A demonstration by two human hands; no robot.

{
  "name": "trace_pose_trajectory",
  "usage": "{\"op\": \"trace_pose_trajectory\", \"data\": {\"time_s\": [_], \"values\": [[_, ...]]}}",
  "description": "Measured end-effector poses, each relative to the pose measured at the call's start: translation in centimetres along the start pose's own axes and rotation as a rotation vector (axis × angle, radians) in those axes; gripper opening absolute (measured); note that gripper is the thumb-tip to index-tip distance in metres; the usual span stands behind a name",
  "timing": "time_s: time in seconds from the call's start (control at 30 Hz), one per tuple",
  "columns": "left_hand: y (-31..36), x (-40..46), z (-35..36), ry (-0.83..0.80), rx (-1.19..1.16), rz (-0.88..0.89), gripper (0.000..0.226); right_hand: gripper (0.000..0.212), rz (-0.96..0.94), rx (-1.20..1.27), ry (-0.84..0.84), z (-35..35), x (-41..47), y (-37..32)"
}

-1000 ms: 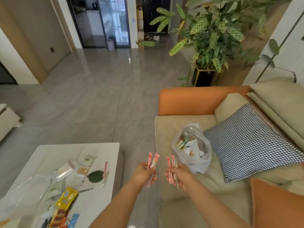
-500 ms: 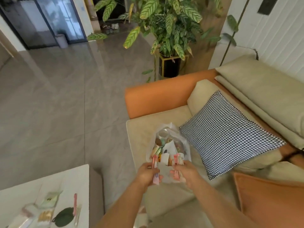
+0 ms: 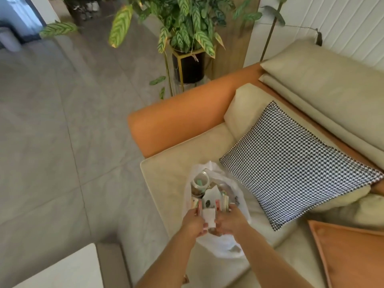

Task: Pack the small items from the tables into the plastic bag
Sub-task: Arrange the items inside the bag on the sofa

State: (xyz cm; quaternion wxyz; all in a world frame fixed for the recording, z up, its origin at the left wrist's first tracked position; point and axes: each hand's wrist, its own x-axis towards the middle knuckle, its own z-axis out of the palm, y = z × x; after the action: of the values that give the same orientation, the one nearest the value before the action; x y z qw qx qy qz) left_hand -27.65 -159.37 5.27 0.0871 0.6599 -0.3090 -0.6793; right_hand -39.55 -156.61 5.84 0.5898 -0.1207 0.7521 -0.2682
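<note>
The clear plastic bag (image 3: 218,244) sits near the front edge of the beige sofa seat (image 3: 172,175), bare cushion to its left and the houndstooth pillow (image 3: 291,171) close on its right. Over its open mouth, my left hand (image 3: 192,222) and right hand (image 3: 228,221) each grip slim pink sachets (image 3: 200,205). It is crammed with packets and a jar (image 3: 200,181).
</note>
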Motion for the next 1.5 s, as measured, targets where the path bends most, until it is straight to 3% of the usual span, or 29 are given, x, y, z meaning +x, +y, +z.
{"op": "trace_pose_trajectory", "data": {"time_s": [0.17,0.33,0.47,0.6,0.7,0.8,0.9,1.0,1.1,1.3,1.43,1.5], "values": [[0.6,1.2,-0.3,-0.054,0.001,-0.010,0.045,0.070,0.061,-0.037,0.047,0.1,1.1,-0.6],[-0.4,0.4,-0.1,-0.061,0.035,0.009,0.030,0.051,0.080,0.054,0.027,0.1,0.4,0.5],[-1.2,-1.7,0.4,-0.040,0.049,0.043,0.038,0.047,0.040,-0.040,-0.018,-0.6,-1.7,1.5],[-2.3,-5.3,0.8,-0.011,0.013,0.110,0.018,0.035,-0.004,-0.090,-0.041,-1.4,-4.6,2.8],[-4.4,-8.3,0.7,0.015,0.042,0.129,0.018,0.019,0.010,-0.093,-0.123,-1.7,-6.7,4.3],[-7.7,-10.9,-0.2,0.070,0.056,0.140,0.023,0.016,-0.118,-0.279,-0.100,-1.0,-8.1,6.3],[-12.4,-13.9,-2.4,0.142,0.063,0.146,0.029,0.017,-0.274,-0.617,-0.162,1.3,-10.4,9.0],[-17.9,-16.4,-5.0,0.224,0.054,0.136,0.024,0.020,-0.300,-0.805,-0.235,4.5,-12.3,12.2],[-23.2,-18.8,-7.9,0.324,0.005,0.115,0.005,0.021,-0.367,-0.968,-0.323,8.3,-14.4,15.5],[-33.4,-23.4,-13.4,0.480,-0.023,0.017,0.018,0.019,-0.472,-1.272,-0.518,16.9,-18.8,22.3],[-40.8,-26.4,-16.2,0.558,-0.151,-0.071,0.025,0.003,-0.553,-1.455,-0.630,22.5,-22.5,27.3],[-44.4,-28.0,-17.4,0.573,-0.236,-0.107,0.022,0.016,-0.591,-1.561,-0.677,25.0,-24.4,29.9]]}}
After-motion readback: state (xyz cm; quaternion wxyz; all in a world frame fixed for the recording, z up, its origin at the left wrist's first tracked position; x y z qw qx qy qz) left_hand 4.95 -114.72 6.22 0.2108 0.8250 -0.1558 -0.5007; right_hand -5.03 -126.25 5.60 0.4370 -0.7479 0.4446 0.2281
